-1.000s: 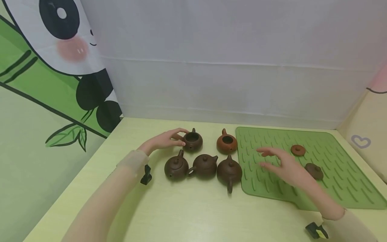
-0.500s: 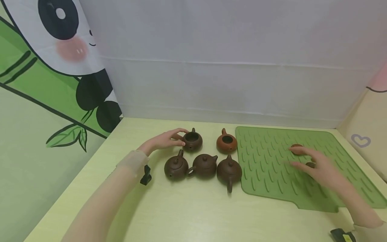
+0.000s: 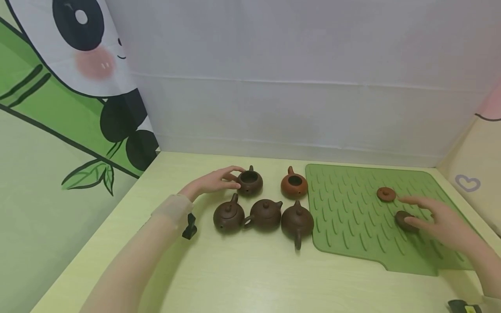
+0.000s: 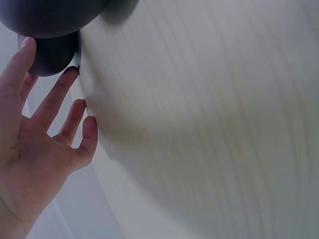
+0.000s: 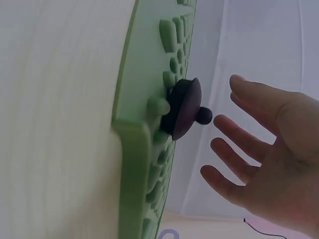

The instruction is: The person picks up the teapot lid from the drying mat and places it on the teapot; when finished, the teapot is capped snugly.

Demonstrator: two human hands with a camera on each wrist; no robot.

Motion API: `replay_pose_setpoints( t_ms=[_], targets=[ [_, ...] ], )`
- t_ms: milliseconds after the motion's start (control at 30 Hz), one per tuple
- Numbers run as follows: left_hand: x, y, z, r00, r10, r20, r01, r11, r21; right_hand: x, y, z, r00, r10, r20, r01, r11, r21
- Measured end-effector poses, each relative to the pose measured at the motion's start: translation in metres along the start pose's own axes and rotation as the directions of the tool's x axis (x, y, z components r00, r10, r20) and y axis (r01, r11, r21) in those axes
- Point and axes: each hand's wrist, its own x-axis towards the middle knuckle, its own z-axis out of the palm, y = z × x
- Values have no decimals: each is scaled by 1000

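Observation:
My left hand (image 3: 215,180) holds the left side of a dark brown lidless teapot (image 3: 249,189), thumb in front and index finger behind; the left wrist view shows the thumb against the dark teapot (image 4: 52,55) and the other fingers spread. Above the green mat my right hand (image 3: 442,219) hovers around a dark brown lid (image 3: 403,221), fingers spread. In the right wrist view that lid (image 5: 187,109) lies knob up, a small gap from the fingertips. A reddish-brown lid (image 3: 386,194) rests further back on the mat. Beside the dark pot stands a reddish-brown lidless teapot (image 3: 294,191).
Three lidded dark teapots stand in a front row: one on the left (image 3: 228,221), a middle one (image 3: 264,219) and one on the right (image 3: 297,226) close to the mat's edge. The ridged green mat (image 3: 344,234) covers the table's right side. A pale wall (image 3: 297,117) rises behind.
My right hand has moved right across the mat, past the reddish lid, to the dark lid. My left hand has stayed at the dark teapot.

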Motion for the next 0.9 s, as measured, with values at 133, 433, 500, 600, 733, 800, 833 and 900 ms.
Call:
replay_pose_setpoints(
  t_ms=[133, 433, 500, 600, 733, 800, 833, 900],
  targets=[
    [0, -1, 0, 1000, 0, 1, 0, 1000, 6, -4, 9, -2, 999, 10, 42, -10, 1000, 12],
    [0, 0, 0, 1000, -2, 5, 2, 1000, -9, -7, 27, -3, 994, 54, 96, -55, 998, 6],
    [0, 0, 0, 1000, -1, 4, 1, 1000, -8, -7, 29, -4, 991, 74, 109, -75, 997, 6],
    [0, -1, 0, 1000, 4, 4, -4, 1000, -6, -6, 30, -5, 988, 107, 115, -106, 994, -12],
    [0, 0, 0, 1000, 8, 6, -8, 1000, -1, -5, 30, -6, 984, 131, 125, -129, 991, -19],
    [0, 0, 0, 1000, 9, 5, -9, 1000, 1, -4, 30, -7, 982, 136, 132, -134, 991, -24],
    [0, 0, 0, 1000, 9, 5, -9, 1000, 2, -3, 30, -7, 980, 144, 138, -141, 990, -29],
    [0, 1, 0, 1000, 10, 5, -10, 1000, 2, -2, 30, -7, 975, 162, 154, -157, 987, -44]
  ],
)
